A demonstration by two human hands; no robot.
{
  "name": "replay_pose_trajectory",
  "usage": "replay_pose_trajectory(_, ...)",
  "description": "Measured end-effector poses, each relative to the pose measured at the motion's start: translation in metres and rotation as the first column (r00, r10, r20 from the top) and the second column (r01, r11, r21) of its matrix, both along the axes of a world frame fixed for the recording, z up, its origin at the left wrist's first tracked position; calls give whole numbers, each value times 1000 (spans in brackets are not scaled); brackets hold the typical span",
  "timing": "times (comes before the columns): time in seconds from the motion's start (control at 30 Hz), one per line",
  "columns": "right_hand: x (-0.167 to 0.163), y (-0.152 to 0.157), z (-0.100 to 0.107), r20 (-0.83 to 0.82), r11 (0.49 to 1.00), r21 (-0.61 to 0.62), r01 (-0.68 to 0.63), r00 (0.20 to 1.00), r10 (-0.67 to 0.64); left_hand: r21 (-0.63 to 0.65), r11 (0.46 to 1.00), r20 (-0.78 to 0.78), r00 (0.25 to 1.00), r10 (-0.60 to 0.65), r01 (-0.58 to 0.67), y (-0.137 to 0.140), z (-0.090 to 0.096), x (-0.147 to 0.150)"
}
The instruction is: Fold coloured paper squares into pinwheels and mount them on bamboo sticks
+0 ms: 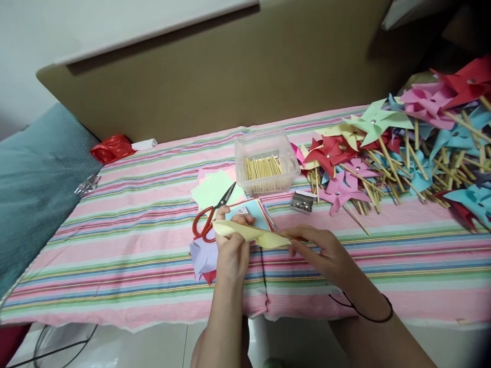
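Observation:
A pale yellow piece of paper (249, 232), curled and folded, is held up between my two hands above the cloth. My left hand (233, 250) grips its left part, thumb in front and fingers behind. At the paper's right end, my right hand (320, 248) pinches the tip between thumb and fingers. Just behind my left hand lie red-handled scissors (209, 217) and a stack of coloured paper squares (255, 212). Purple cut paper (203, 258) sits partly hidden by my left wrist.
A clear plastic box (249, 137) of short sticks (264, 167) stands behind the paper. Beside it is a small open box (303, 201) of metal pins. Many finished pinwheels (341, 193) pile up on the right. A red plastic bag (112, 149) lies at the far left of the striped cloth (134, 230).

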State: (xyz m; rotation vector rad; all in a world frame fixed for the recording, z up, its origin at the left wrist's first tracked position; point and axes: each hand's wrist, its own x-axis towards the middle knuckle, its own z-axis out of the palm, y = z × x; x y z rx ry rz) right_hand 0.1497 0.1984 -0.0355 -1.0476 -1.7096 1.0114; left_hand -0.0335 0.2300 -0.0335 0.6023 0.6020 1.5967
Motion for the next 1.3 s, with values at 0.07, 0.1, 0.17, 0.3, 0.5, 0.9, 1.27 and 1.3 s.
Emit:
replay_pose_trajectory(0.07, 0, 2, -4, 0, 998, -22, 57, 998, -57, -24, 998, -22, 998, 59, -60, 2, -2, -4)
replay_pose_trajectory(0.1, 1, 3, -6, 5, 997, -16, 80, 997, -80, -34, 996, -34, 996, 86, -88, 3, -2, -5)
replay_pose_trajectory(0.17, 0, 4, -9, 15, 995, 14, 103, 995, -103, -44, 989, -49, 989, 138, -140, 5, -3, -7)
replay_pose_trajectory(0.3, -1, 6, -13, 41, 994, 26, 105, 993, -106, -45, 969, -97, 967, 237, -242, 8, -2, -3)
replay_pose_trajectory(0.5, -4, 6, -17, 94, 978, -133, 161, 984, -150, -106, 927, -251, 912, 325, -359, 7, 0, 3)
replay_pose_trajectory(0.9, -6, 9, -23, -121, 897, -403, 182, 961, -249, -105, 937, -307, 907, 288, -333, 6, -1, 6)
replay_pose_trajectory(1.27, -4, 10, -19, -82, 907, -385, 171, 972, -218, -157, 948, -352, 913, 209, -277, 6, -1, 5)
replay_pose_trajectory(1.3, -4, 10, -20, -85, 908, -385, 164, 974, -212, -161, 953, -359, 915, 185, -256, 5, -1, 6)
